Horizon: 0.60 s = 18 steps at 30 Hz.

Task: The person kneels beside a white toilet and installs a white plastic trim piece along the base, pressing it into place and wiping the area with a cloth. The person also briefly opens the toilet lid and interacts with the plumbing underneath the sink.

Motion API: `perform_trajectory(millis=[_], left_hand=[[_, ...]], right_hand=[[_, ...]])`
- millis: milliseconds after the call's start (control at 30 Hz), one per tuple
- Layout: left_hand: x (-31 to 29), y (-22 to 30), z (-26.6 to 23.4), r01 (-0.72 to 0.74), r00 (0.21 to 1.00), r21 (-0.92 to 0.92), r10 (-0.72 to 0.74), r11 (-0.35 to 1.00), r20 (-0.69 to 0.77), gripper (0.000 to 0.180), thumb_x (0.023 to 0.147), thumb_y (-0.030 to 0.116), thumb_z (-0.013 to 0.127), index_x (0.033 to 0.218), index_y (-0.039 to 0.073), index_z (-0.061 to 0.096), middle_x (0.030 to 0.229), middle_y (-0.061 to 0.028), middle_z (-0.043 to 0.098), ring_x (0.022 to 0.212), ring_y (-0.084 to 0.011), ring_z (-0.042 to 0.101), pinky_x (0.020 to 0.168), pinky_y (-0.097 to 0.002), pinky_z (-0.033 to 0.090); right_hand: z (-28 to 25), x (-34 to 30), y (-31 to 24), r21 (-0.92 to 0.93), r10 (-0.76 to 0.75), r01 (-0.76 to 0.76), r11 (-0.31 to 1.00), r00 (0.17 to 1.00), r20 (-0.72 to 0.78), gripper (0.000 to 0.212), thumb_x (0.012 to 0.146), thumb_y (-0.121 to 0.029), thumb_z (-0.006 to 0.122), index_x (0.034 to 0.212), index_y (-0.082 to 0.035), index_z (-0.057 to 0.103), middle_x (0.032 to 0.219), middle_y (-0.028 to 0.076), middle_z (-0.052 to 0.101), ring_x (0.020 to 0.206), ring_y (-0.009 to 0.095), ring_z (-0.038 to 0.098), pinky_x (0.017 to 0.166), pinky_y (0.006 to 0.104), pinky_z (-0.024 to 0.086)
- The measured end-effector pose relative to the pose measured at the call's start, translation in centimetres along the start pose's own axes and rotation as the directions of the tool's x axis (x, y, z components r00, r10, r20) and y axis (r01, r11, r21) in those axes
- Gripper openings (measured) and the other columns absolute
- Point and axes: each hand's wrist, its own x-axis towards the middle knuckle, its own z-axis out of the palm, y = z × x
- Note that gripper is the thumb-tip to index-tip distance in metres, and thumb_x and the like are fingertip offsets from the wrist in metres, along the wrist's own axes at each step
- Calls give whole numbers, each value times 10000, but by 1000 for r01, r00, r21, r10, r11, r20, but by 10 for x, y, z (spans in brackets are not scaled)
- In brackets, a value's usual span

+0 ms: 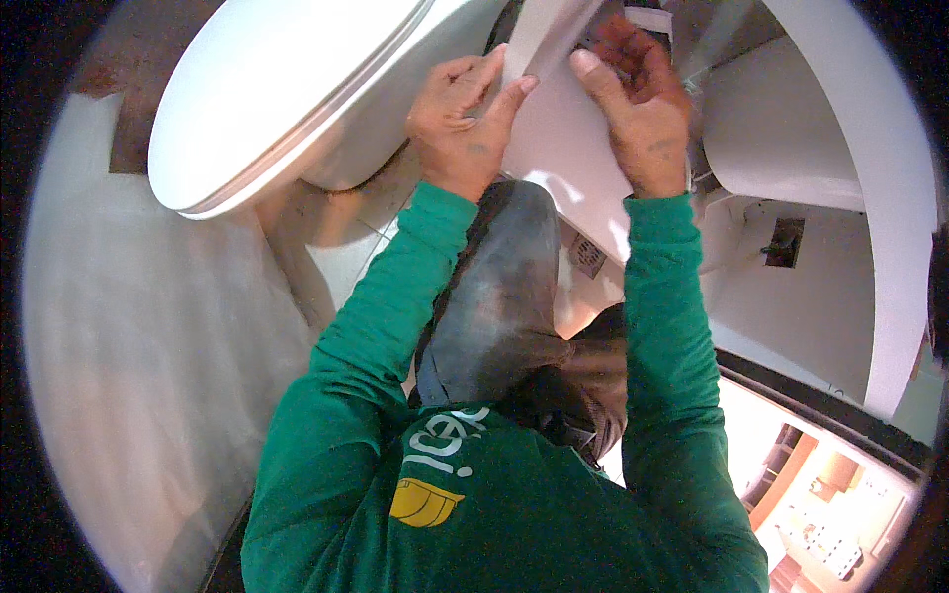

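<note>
My left hand (460, 124) is pinched at the near edge of a white panel (559, 128), its thumb lying against the face and its fingers along the side. The panel leans in front of my knees. At the panel's right side is my right hand (643, 114), thumb apart from loosely curled fingers. Its fingertips are in shadow near a dark gap, and I see nothing held in them.
A white toilet (287, 89) with its lid down stands at the left. To the right is an open white cabinet (791, 296) with a dark wall cutout (784, 243) holding a pipe fitting. A floor drain (587, 255) lies beside my knee.
</note>
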Motion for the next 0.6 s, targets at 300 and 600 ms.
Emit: perform_trajectory(millis=[300, 600], left_hand=[[8, 14, -7, 115, 992, 12, -116, 993, 49, 367, 769, 115, 878, 1113, 45, 773, 980, -63, 703, 788, -111, 620, 678, -252, 514], [8, 12, -7, 75, 994, -36, -72, 997, 78, 371, 803, 94, 846, 1154, 24, 748, 1011, -83, 692, 829, -125, 637, 743, -263, 539]], right_hand=[[33, -7, -8, -23, 54, -55, 998, 997, -53, 391, 816, -314, 852, 1016, -6, 717, 930, 112, 734, 813, 183, 700, 754, 327, 567], [50, 5, -1, -15, -64, 63, 998, 992, -108, 246, 824, -180, 796, 880, -5, 632, 793, 119, 674, 726, 253, 662, 693, 377, 532]])
